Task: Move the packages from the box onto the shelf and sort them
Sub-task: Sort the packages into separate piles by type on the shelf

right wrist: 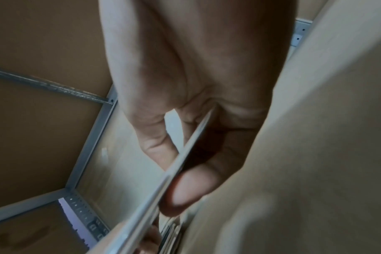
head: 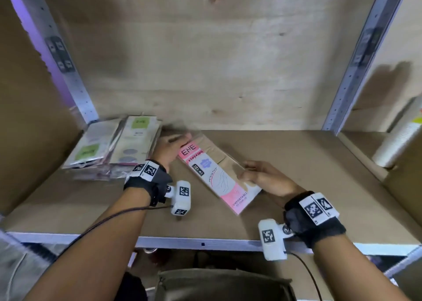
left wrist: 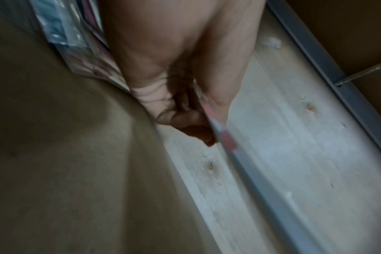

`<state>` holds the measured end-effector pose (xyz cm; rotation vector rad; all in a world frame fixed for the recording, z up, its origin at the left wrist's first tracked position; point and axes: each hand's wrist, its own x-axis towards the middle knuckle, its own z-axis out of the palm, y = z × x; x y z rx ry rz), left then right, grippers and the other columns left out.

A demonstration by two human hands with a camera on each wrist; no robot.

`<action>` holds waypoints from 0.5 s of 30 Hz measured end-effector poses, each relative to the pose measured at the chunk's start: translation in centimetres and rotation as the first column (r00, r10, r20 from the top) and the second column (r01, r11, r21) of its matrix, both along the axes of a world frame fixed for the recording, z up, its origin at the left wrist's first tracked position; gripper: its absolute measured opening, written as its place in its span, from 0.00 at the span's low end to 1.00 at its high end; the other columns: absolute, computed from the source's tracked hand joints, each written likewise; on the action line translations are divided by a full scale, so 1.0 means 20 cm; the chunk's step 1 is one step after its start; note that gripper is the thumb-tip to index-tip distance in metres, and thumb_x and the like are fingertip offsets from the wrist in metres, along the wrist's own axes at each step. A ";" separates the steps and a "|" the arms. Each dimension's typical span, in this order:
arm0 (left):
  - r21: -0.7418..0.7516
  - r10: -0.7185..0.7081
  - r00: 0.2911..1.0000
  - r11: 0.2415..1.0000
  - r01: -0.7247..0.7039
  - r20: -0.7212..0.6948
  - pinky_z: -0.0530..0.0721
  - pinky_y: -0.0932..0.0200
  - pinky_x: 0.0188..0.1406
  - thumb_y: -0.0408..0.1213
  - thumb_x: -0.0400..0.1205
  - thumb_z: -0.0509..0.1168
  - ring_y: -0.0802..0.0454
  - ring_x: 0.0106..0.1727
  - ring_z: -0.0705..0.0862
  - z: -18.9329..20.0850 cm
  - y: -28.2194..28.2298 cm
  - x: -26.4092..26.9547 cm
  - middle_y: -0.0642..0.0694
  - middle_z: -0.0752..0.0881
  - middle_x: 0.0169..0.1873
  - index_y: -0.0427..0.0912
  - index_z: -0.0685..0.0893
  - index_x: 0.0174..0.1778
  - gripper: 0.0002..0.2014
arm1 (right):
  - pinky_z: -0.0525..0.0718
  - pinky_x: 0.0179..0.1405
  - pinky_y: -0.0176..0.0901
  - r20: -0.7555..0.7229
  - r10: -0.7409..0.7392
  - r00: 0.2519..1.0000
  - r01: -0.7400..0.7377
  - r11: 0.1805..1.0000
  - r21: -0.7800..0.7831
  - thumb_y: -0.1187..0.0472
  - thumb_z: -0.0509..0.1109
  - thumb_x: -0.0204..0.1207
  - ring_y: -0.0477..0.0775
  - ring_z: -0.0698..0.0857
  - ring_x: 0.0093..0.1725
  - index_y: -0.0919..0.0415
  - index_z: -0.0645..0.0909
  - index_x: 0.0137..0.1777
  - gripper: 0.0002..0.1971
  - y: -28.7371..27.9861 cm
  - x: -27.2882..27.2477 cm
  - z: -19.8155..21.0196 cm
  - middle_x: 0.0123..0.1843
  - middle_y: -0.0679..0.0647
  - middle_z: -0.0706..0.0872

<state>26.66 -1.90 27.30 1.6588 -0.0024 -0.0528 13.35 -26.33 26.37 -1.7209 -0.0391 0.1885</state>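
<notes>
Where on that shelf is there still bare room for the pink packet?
Bare board lies right of the pink packet, up to the right post, and along the front edge. The left corner is crowded with the packet stacks.

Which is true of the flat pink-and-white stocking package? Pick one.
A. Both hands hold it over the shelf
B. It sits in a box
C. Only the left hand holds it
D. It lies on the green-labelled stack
A: the left hand and right hand grip opposite ends of the flat pink-and-white stocking package over the brown shelf board.
</notes>
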 end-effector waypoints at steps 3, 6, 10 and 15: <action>0.001 0.038 0.999 0.999 -0.038 -0.030 0.85 0.40 0.66 0.49 0.80 0.73 0.42 0.48 0.90 -0.04 0.01 0.02 0.34 0.92 0.50 0.38 0.90 0.53 0.16 | 0.81 0.36 0.37 -0.005 0.007 1.000 -0.007 1.000 -0.015 0.58 0.70 0.66 0.51 0.88 0.38 0.57 0.89 0.48 0.12 0.02 0.02 0.02 0.40 0.53 0.91; 0.017 0.077 0.994 0.997 -0.076 -0.074 0.85 0.39 0.66 0.52 0.78 0.74 0.40 0.49 0.92 -0.07 0.03 0.05 0.36 0.93 0.47 0.39 0.91 0.48 0.18 | 0.80 0.38 0.38 0.007 0.043 0.999 -0.043 0.999 -0.010 0.58 0.70 0.67 0.52 0.87 0.40 0.59 0.89 0.52 0.15 0.01 0.03 0.03 0.42 0.54 0.90; 0.036 0.065 0.996 0.997 -0.063 -0.062 0.87 0.47 0.56 0.55 0.78 0.73 0.47 0.41 0.90 -0.07 0.06 0.04 0.40 0.94 0.41 0.45 0.89 0.37 0.16 | 0.80 0.47 0.49 0.023 0.043 0.999 -0.044 0.999 0.025 0.59 0.72 0.71 0.60 0.87 0.46 0.57 0.87 0.62 0.18 -0.07 0.03 0.07 0.52 0.65 0.90; 0.087 -0.016 0.998 0.996 0.022 -0.064 0.64 0.66 0.18 0.64 0.79 0.67 0.55 0.21 0.73 -0.05 0.09 -0.03 0.46 0.87 0.30 0.44 0.83 0.40 0.24 | 0.84 0.46 0.42 0.054 0.010 0.999 -0.013 0.999 0.051 0.65 0.71 0.80 0.59 0.88 0.49 0.61 0.86 0.64 0.13 -0.15 -0.02 0.09 0.55 0.65 0.90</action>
